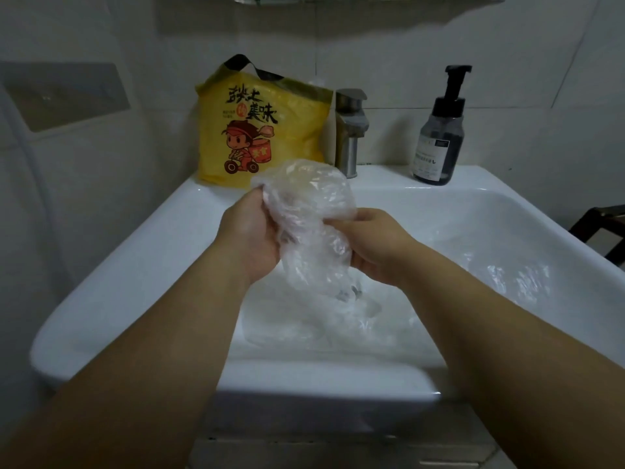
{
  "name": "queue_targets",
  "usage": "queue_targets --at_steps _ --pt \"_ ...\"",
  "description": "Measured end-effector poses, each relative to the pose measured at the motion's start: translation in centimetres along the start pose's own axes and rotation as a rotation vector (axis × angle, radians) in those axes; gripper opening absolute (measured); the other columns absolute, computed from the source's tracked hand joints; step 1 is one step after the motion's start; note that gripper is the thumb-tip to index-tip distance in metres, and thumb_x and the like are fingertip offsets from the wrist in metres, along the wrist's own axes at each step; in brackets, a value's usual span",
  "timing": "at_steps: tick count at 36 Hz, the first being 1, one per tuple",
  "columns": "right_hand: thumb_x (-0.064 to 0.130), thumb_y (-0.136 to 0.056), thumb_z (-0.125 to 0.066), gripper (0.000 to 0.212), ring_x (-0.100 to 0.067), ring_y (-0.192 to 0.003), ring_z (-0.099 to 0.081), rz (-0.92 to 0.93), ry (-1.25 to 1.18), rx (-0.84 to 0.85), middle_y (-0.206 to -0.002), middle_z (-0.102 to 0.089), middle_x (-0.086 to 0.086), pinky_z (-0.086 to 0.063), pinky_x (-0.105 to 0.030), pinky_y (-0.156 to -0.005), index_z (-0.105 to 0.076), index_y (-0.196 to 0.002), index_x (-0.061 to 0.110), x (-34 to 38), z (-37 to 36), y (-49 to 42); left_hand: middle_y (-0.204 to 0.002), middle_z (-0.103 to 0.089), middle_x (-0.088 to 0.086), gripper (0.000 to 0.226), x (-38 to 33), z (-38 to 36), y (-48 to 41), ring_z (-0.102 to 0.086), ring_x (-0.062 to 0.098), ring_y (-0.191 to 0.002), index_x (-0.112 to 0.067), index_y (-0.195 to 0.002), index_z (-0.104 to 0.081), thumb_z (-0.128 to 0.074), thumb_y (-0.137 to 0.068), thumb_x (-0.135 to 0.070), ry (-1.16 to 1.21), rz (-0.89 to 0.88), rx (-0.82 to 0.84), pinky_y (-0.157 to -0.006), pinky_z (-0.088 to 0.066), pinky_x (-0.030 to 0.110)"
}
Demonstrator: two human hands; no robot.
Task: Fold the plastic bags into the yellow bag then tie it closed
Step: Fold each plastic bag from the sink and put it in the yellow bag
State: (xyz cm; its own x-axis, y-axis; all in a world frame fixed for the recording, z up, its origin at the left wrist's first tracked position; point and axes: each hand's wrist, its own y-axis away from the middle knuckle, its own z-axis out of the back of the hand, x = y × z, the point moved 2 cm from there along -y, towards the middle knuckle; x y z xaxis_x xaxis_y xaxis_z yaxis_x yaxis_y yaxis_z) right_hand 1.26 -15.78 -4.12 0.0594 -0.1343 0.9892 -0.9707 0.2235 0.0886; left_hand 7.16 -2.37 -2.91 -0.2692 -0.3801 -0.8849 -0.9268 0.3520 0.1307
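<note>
A home bathroom: white sink (111, 265), tap (350, 130), tiled wall (507, 45)

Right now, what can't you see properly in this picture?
Head view:
- Inside of the yellow bag: hidden by its printed front.
- Fingers of left hand and right hand: mostly behind the clear bag they hold.
- Label on the pump bottle: too small to read.
</note>
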Motion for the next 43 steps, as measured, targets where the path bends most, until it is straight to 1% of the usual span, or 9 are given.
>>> queue_targets --at_steps 5,9,15,20,26,32,36,39,43 --pt "0.004 -0.094 -0.051 0.011 -0.032 -0.097 -0.066 -0.081 -0.252 0.062 -0.107 -0.066 -0.016 -0.059 -0.036 -0.075 -0.057 -0.104 0.004 0.5 -0.1 0.0 -0.104 -0.073 0.01 0.034 0.1 0.6 -0.3 -0.071 0.027 -0.09 -0.008 -0.116 -0.069 -0.051 -0.096 -0.03 0.003 0.057 -0.018 -0.081 -0.059 0.043" --pt "0.014 -0.097 -0.043 0.019 -0.021 -0.066 -0.063 -0.093 -0.512 0.046 -0.071 -0.064 -0.008 -0.056 -0.03 -0.063 -0.06 -0.096 0.004 1.3 0.4 0.2 -0.109 -0.071 0.009 0.037 0.2 0.7 -0.3 -0.069 0.029 -0.098 -0.012 -0.107 -0.072 -0.047 -0.095 -0.037 -0.064 0.083 0.006 -0.093 -0.053 0.044" --pt "0.025 -0.099 -0.05 0.031 -0.032 -0.099 -0.067 -0.057 -0.578 -0.125 -0.108 -0.069 -0.017 -0.054 -0.048 -0.085 -0.059 -0.118 0.002 1.4 1.4 -0.2 -0.071 -0.072 0.004 0.044 0.2 0.0 0.7 -0.069 0.019 -0.058 -0.017 -0.083 -0.071 -0.042 -0.094 -0.048 -0.175 0.091 0.172 -0.056 -0.055 0.025" --pt "0.035 -0.089 -0.065 0.036 -0.029 -0.092 -0.071 0.059 -0.406 -0.227 -0.1 -0.073 -0.013 -0.054 -0.046 -0.089 -0.066 -0.106 0.004 1.3 2.0 -0.7 -0.111 -0.07 0.01 0.057 0.7 0.6 -0.1 -0.07 0.024 -0.088 -0.017 -0.115 -0.065 -0.081 -0.068 -0.044 -0.411 0.06 0.162 -0.074 -0.059 0.036" --pt "0.046 -0.063 -0.08 0.07 -0.043 -0.125 -0.047 -0.07 -0.365 -0.049 -0.132 -0.054 -0.022 -0.042 -0.057 -0.101 -0.066 -0.118 0.005 1.3 2.2 -0.3 -0.08 -0.067 0.0 0.022 0.0 2.0 -1.4 -0.059 0.012 -0.064 -0.014 -0.087 -0.068 -0.072 -0.084 -0.035 -0.281 0.018 -0.028 -0.063 -0.053 0.021" --pt "0.038 -0.089 -0.063 0.042 -0.027 -0.092 -0.071 -0.009 -0.407 -0.1 -0.103 -0.073 -0.012 -0.059 -0.037 -0.074 -0.063 -0.118 0.008 1.8 2.4 0.1 -0.112 -0.071 0.003 0.028 -0.6 3.3 -2.2 -0.069 0.017 -0.1 -0.012 -0.105 -0.071 -0.064 -0.091 -0.035 0.015 0.042 -0.08 -0.096 -0.052 0.036" --pt "0.04 -0.088 -0.061 0.029 -0.017 -0.058 -0.066 0.006 -0.383 -0.045 -0.069 -0.071 -0.005 -0.054 -0.028 -0.057 -0.065 -0.082 0.011 2.3 2.8 0.7 -0.082 -0.075 0.0 0.03 -0.6 3.3 -1.9 -0.072 0.015 -0.081 -0.014 -0.092 -0.068 -0.053 -0.097 -0.04 -0.003 0.019 -0.096 -0.087 -0.056 0.036" --pt "0.026 -0.088 -0.064 0.025 -0.017 -0.069 -0.062 -0.036 -0.226 -0.004 -0.089 -0.067 -0.012 -0.057 -0.028 -0.068 -0.064 -0.1 0.004 1.7 2.4 0.7 -0.114 -0.071 0.005 0.05 -0.8 3.9 -2.2 -0.067 0.023 -0.108 -0.018 -0.119 -0.066 -0.053 -0.091 -0.057 -0.088 0.033 -0.108 -0.106 -0.044 0.045" --pt "0.015 -0.095 -0.057 0.034 -0.023 -0.092 -0.064 0.006 -0.26 -0.169 -0.114 -0.067 -0.015 -0.054 -0.042 -0.091 -0.055 -0.128 0.012 1.4 2.7 0.3 -0.124 -0.064 0.002 0.055 -0.8 2.9 -1.3 -0.07 0.016 -0.093 -0.027 -0.145 -0.04 -0.052 -0.095 -0.046 -0.132 -0.009 0.043 -0.071 -0.058 0.031"
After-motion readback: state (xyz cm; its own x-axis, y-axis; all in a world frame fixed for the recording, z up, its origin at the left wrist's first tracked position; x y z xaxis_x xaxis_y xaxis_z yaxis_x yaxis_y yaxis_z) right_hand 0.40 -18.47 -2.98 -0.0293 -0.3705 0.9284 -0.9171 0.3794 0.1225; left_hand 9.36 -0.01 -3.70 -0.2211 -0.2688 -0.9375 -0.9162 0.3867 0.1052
